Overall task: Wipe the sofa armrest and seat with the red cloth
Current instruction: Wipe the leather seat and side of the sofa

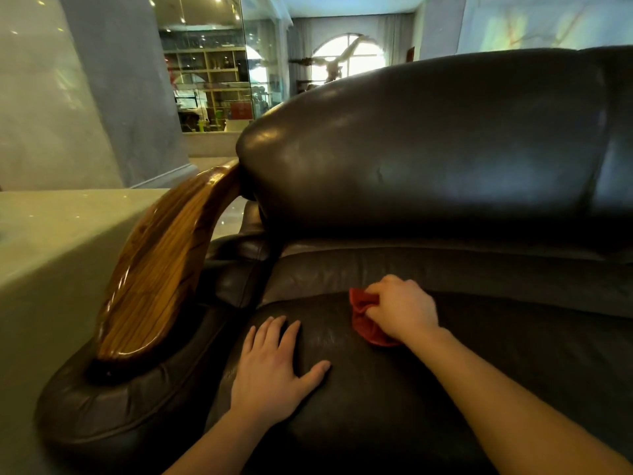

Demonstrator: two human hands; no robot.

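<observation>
A dark brown leather sofa fills the view. Its seat cushion [394, 389] lies in front of me. The armrest [157, 269] on the left has a glossy striped wood top over a padded leather roll. My right hand [402, 308] is closed on the bunched red cloth [364, 318], pressing it on the seat near the back crease. My left hand [270, 368] rests flat on the seat beside the armrest, fingers spread, holding nothing.
The sofa's tall padded backrest [428, 149] rises behind the seat. A pale stone-like block [51, 252] stands left of the armrest. Farther back are a grey pillar [130, 90], glass-fronted shelves [209, 80] and an arched window [349, 54].
</observation>
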